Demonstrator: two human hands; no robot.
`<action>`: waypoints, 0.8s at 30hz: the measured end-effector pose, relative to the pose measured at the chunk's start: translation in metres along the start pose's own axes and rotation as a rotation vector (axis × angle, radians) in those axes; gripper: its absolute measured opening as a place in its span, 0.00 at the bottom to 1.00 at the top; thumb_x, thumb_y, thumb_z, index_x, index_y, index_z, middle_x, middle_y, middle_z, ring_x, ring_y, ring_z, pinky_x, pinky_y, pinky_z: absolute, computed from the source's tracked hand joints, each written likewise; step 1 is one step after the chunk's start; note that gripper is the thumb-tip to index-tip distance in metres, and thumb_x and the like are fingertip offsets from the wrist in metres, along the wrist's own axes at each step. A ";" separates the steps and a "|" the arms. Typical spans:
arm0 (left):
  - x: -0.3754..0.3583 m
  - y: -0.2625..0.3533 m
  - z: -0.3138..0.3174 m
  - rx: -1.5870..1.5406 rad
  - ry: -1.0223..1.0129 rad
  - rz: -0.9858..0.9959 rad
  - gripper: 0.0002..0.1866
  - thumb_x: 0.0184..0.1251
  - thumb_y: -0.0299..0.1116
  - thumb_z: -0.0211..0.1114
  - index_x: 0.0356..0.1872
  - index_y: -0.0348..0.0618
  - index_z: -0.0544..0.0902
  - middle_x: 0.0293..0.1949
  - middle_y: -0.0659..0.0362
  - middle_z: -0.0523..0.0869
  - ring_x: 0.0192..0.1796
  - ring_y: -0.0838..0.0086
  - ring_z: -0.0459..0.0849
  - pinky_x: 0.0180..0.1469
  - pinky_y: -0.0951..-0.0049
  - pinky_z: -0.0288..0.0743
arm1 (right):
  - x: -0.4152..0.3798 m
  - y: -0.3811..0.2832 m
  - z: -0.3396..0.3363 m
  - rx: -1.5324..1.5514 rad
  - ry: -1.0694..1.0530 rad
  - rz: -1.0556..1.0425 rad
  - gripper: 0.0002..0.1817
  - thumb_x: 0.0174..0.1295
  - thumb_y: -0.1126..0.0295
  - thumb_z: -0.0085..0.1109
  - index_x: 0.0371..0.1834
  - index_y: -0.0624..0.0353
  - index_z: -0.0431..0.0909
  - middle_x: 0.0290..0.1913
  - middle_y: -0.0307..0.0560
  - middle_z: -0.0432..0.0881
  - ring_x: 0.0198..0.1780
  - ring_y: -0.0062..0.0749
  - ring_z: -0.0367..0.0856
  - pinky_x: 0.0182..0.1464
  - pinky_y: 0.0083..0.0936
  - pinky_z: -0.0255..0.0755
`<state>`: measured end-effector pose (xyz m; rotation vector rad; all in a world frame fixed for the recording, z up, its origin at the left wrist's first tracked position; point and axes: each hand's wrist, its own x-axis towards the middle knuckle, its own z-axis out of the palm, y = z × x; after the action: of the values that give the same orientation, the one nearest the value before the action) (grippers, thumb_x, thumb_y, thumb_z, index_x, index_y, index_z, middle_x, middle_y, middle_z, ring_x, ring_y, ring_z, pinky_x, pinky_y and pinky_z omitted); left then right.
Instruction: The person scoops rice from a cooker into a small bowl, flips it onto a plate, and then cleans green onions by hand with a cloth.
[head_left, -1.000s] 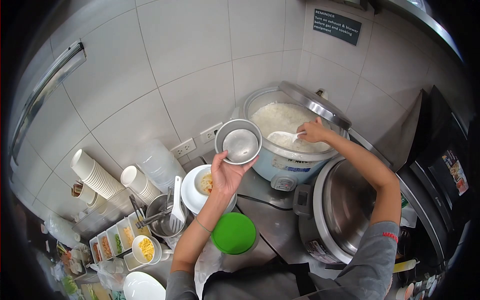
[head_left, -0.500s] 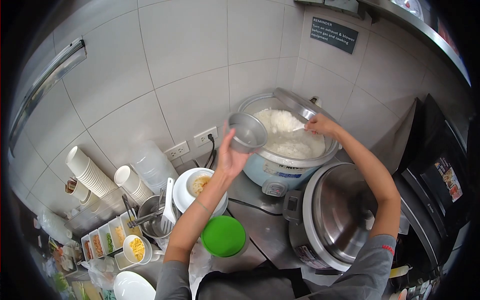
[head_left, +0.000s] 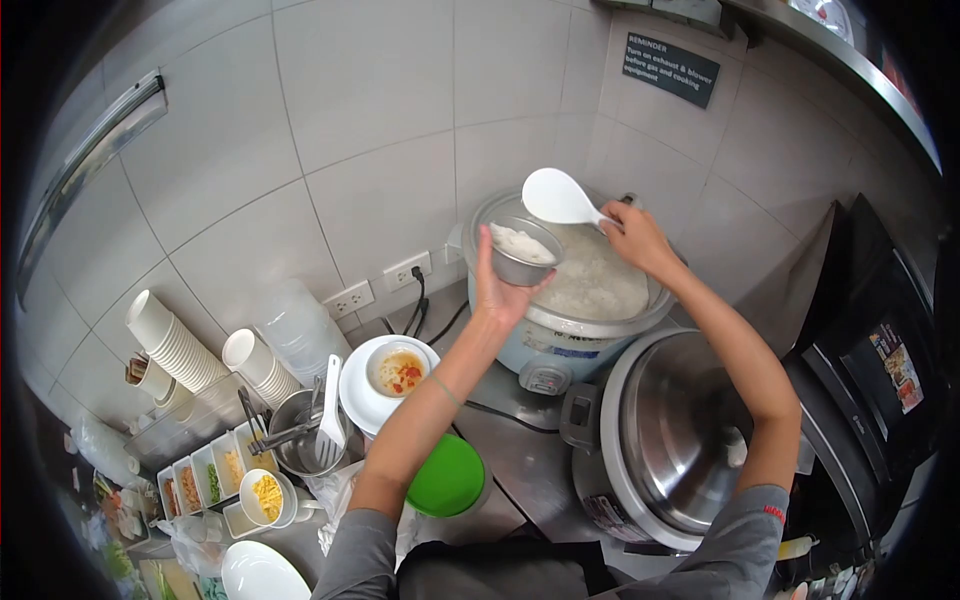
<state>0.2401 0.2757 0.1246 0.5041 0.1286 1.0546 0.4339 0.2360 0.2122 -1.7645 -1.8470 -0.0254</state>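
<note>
My left hand holds a small round metal bowl from below, over the left rim of the open rice cooker. A mound of white rice lies in the bowl. Closed around the handle of a white rice paddle is my right hand, above the cooker. The paddle's broad head points left, just over the bowl, and no rice shows on the side facing me. More cooked rice fills the cooker pot.
A second cooker with a closed steel lid stands at the front right. Left of my forearm are a small bowl of food on white plates, a green lid, a slotted turner, stacked cups and topping containers.
The metal bowl, bare inside before, now contains rice and has moved right. My right hand has lifted the paddle out of the cooker's rice and up to the bowl.
</note>
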 end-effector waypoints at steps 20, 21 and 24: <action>-0.057 0.046 -0.019 0.043 -0.015 -0.042 0.41 0.56 0.64 0.55 0.64 0.48 0.57 0.63 0.50 0.62 0.64 0.54 0.62 0.61 0.43 0.59 | -0.015 0.073 0.082 -0.476 -0.327 -0.351 0.09 0.56 0.61 0.56 0.30 0.52 0.81 0.31 0.42 0.80 0.41 0.35 0.75 0.46 0.38 0.52; -0.056 0.047 -0.020 0.059 -0.013 -0.048 0.41 0.56 0.63 0.55 0.64 0.48 0.57 0.63 0.50 0.62 0.64 0.54 0.63 0.61 0.43 0.59 | -0.017 0.078 0.082 -0.436 -0.352 -0.323 0.09 0.56 0.60 0.56 0.30 0.51 0.81 0.32 0.42 0.81 0.42 0.35 0.75 0.47 0.38 0.52; -0.054 0.050 -0.021 0.112 -0.008 -0.061 0.41 0.56 0.63 0.55 0.64 0.48 0.58 0.63 0.51 0.63 0.64 0.55 0.63 0.61 0.43 0.60 | -0.017 0.094 0.085 -0.336 -0.456 -0.203 0.11 0.56 0.57 0.55 0.32 0.50 0.82 0.33 0.42 0.82 0.43 0.33 0.76 0.49 0.37 0.50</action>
<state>0.1661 0.2561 0.1218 0.6018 0.1953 0.9896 0.4867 0.2653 0.0998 -1.9102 -2.4672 -0.0128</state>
